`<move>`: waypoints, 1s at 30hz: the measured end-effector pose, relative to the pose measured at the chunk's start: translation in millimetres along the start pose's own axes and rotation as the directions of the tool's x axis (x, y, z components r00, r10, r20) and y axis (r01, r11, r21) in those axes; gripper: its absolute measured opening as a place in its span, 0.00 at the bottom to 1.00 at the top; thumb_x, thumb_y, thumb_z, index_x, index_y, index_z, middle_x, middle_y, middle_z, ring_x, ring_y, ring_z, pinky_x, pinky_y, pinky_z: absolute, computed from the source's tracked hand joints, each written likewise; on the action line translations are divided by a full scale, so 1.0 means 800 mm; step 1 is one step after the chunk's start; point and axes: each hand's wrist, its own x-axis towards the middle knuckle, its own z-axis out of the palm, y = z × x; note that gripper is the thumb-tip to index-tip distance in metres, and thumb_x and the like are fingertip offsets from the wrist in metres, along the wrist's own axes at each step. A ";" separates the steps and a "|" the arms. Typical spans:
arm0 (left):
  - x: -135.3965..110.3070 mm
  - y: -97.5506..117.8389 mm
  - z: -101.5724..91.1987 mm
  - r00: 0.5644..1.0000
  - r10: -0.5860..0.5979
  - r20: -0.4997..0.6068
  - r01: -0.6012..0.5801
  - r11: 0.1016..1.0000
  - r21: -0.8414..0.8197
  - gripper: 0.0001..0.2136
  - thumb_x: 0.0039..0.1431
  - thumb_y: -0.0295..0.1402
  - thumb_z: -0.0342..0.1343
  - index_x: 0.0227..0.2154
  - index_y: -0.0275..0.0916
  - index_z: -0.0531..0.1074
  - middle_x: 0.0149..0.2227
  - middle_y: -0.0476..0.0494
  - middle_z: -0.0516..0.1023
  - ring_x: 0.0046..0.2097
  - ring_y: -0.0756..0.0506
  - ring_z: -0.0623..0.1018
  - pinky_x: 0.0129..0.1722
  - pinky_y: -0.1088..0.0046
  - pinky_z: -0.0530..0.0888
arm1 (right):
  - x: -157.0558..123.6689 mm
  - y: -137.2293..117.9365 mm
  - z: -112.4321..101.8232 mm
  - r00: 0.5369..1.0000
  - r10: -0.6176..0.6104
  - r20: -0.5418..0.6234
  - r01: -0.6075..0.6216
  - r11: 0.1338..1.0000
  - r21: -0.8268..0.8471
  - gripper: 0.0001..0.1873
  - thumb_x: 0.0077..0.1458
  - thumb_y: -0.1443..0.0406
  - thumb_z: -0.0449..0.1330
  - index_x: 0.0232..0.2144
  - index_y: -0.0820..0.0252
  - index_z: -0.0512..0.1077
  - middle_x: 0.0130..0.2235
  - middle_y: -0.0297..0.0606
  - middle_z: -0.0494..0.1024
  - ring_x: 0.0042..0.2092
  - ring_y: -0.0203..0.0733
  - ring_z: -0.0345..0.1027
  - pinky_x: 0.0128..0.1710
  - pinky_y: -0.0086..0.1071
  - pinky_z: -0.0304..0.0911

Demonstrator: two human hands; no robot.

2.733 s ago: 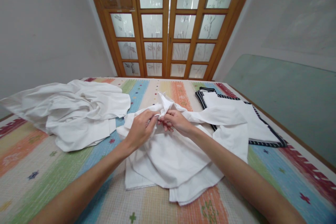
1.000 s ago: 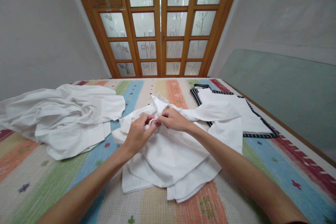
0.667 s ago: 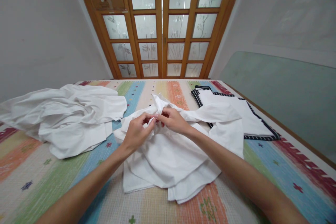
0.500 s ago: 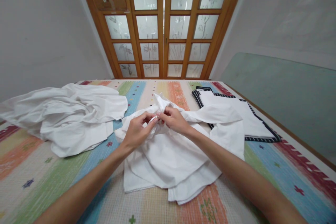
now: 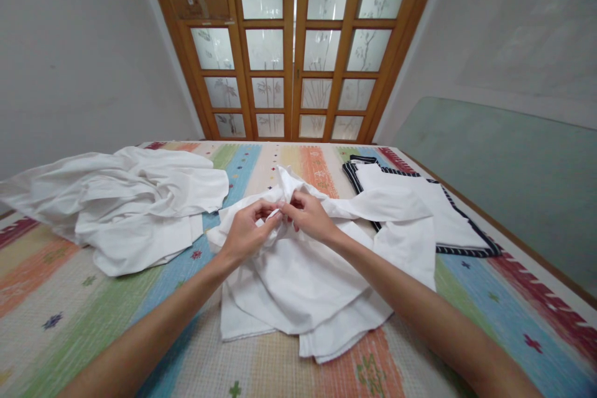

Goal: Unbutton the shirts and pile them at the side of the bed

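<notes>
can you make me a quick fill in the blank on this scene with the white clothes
1. Both hands, the left hand and the right hand, pinch the ______ garment in the middle.
2. The folded garment to the right has a dark ______ border.
3. The crumpled pile lies on the person's ______ side.
4. Behind the striped mat stand wooden ______ with frosted glass.

Missing words: white; striped; left; doors

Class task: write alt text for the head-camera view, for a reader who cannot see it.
Two bare hands, the left hand and the right hand, pinch a bunched part of a white garment lying on a striped, multicoloured cover. A crumpled white cloth pile lies to the left, a folded navy-trimmed white garment to the right.
</notes>
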 end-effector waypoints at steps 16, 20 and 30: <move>-0.004 -0.003 -0.001 0.970 0.185 -0.157 -0.146 0.963 0.227 0.06 0.56 0.36 0.59 0.31 0.39 0.75 0.30 0.48 0.71 0.32 0.49 0.71 0.35 0.74 0.70 | -0.005 -0.011 0.006 0.997 0.075 0.025 -0.077 0.993 0.087 0.22 0.54 0.50 0.60 0.20 0.61 0.67 0.18 0.31 0.67 0.19 0.32 0.61 0.18 0.26 0.55; -0.002 -0.008 -0.001 0.963 0.205 -0.174 -0.168 0.963 0.209 0.06 0.56 0.36 0.60 0.31 0.39 0.76 0.30 0.48 0.68 0.32 0.50 0.70 0.34 0.74 0.70 | -0.005 -0.012 0.010 0.984 0.176 0.035 -0.179 0.950 0.255 0.21 0.49 0.50 0.63 0.20 0.61 0.67 0.17 0.29 0.65 0.18 0.31 0.57 0.18 0.26 0.54; 0.001 -0.010 0.001 0.985 0.112 -0.132 -0.115 0.993 -0.014 0.08 0.52 0.37 0.62 0.29 0.37 0.76 0.31 0.46 0.75 0.34 0.50 0.75 0.35 0.75 0.74 | -0.003 -0.017 0.011 0.941 0.279 0.192 -0.339 0.775 0.534 0.18 0.41 0.55 0.67 0.20 0.62 0.66 0.19 0.26 0.60 0.21 0.28 0.52 0.17 0.24 0.49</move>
